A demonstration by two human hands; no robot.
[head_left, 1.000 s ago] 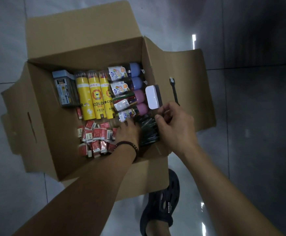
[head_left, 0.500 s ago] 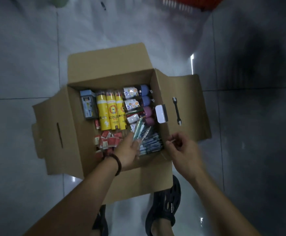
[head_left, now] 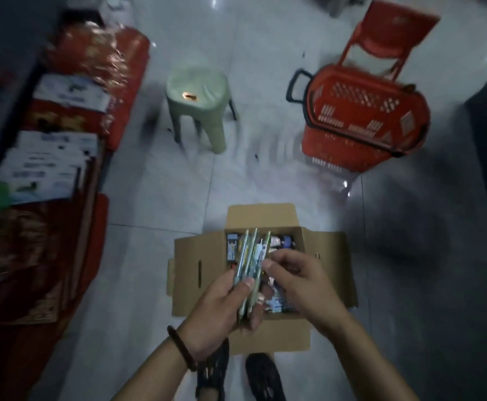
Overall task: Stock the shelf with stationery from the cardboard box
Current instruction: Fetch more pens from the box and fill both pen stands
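An open cardboard box (head_left: 327,256) sits on the tiled floor in front of my feet, with stationery still inside. My left hand (head_left: 222,311) is above the box, shut on a fanned bundle of packaged pens (head_left: 251,256). My right hand (head_left: 297,282) is beside it, with its thumb and fingers pinching the right edge of the same bundle. The hands hide most of the box's contents; a small blue pack and some bottle tops show at the far end. A low shelf (head_left: 39,157) with white boxes and red packets runs along the left.
A pale green plastic stool (head_left: 197,99) stands on the floor beyond the box. A red shopping basket (head_left: 364,117) and a red chair (head_left: 387,33) are at the far right. My dark sandals (head_left: 262,374) are right behind the box's near flap.
The view has tilted up from the box to the room. My left hand has lifted the pens out of the box and my right hand has moved onto them.
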